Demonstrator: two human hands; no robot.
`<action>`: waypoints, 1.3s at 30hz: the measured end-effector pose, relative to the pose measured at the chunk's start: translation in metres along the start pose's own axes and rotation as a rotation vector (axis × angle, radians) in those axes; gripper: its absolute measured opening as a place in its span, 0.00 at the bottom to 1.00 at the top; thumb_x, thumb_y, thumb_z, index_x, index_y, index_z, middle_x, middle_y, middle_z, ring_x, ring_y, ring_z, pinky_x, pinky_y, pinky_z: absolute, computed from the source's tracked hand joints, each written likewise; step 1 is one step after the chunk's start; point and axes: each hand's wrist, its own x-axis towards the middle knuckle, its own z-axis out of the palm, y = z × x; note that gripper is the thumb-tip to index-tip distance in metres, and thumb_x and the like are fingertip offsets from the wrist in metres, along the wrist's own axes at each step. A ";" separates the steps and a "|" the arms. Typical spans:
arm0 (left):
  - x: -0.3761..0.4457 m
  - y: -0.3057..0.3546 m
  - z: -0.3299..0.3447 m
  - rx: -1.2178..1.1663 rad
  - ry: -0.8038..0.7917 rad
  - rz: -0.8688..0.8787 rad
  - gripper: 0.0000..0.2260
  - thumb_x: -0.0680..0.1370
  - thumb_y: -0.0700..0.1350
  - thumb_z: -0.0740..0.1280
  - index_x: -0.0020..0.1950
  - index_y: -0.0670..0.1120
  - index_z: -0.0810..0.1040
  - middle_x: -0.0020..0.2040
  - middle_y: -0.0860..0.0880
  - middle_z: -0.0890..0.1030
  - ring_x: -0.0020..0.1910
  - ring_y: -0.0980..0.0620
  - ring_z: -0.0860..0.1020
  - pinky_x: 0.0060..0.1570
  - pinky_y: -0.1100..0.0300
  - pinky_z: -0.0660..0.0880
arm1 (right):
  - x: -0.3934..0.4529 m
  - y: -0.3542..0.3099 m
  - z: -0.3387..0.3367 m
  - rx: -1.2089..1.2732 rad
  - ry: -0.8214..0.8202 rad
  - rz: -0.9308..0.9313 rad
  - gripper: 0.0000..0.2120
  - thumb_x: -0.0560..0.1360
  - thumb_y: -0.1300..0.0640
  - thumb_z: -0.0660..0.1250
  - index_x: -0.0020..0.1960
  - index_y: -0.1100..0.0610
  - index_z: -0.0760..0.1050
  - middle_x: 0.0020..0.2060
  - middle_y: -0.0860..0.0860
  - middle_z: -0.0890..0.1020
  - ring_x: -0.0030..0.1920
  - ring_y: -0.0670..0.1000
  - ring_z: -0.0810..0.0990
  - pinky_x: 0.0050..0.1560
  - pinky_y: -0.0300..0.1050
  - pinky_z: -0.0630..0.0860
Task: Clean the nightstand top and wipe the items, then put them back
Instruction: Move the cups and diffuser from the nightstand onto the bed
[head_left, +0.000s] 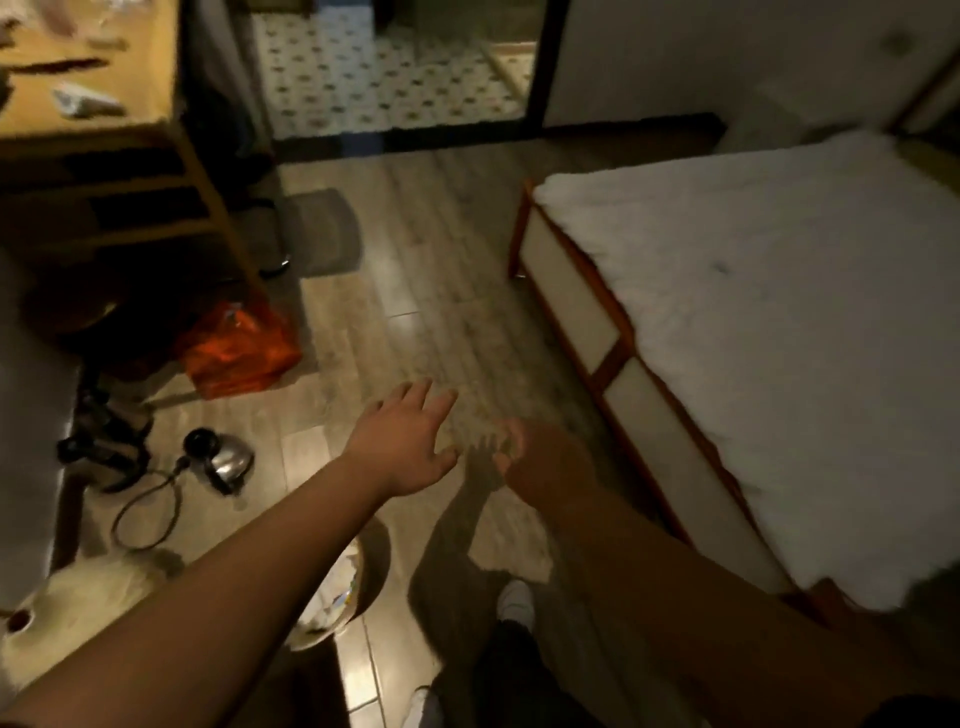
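Note:
My left hand (410, 447) is stretched out over the wooden floor (415, 291), palm down with fingers spread and nothing in it. My right hand (535, 457) is beside it, just to the right, in shadow, fingers loosely curled; I see nothing held in it. No nightstand, cloth or nightstand items show in this view. The picture is blurred by motion.
A bed with white cover (769, 322) fills the right side. A wooden shelf unit (135, 156) stands at left with an orange plastic bag (239, 348) at its foot. A metal kettle (226, 457) with its cord lies on the floor. A bin (337, 597) is under my left forearm.

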 end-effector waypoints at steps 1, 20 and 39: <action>0.005 0.014 -0.006 0.008 0.012 0.035 0.35 0.72 0.68 0.55 0.76 0.56 0.51 0.77 0.44 0.57 0.74 0.40 0.58 0.67 0.42 0.63 | -0.010 0.012 -0.015 -0.029 0.027 0.019 0.17 0.74 0.46 0.62 0.61 0.50 0.72 0.53 0.53 0.80 0.53 0.57 0.79 0.51 0.50 0.76; 0.128 0.576 -0.035 0.078 0.098 0.889 0.36 0.73 0.68 0.56 0.76 0.55 0.50 0.78 0.44 0.54 0.76 0.42 0.54 0.70 0.42 0.59 | -0.284 0.425 -0.224 -0.216 0.459 0.785 0.40 0.69 0.24 0.44 0.74 0.46 0.52 0.77 0.53 0.57 0.75 0.58 0.56 0.71 0.64 0.55; 0.208 0.964 0.043 0.142 0.123 1.153 0.39 0.68 0.78 0.37 0.74 0.61 0.34 0.79 0.45 0.44 0.77 0.41 0.45 0.69 0.34 0.50 | -0.444 0.730 -0.320 -0.212 0.420 1.207 0.48 0.64 0.20 0.38 0.77 0.45 0.41 0.77 0.52 0.39 0.77 0.56 0.39 0.72 0.66 0.45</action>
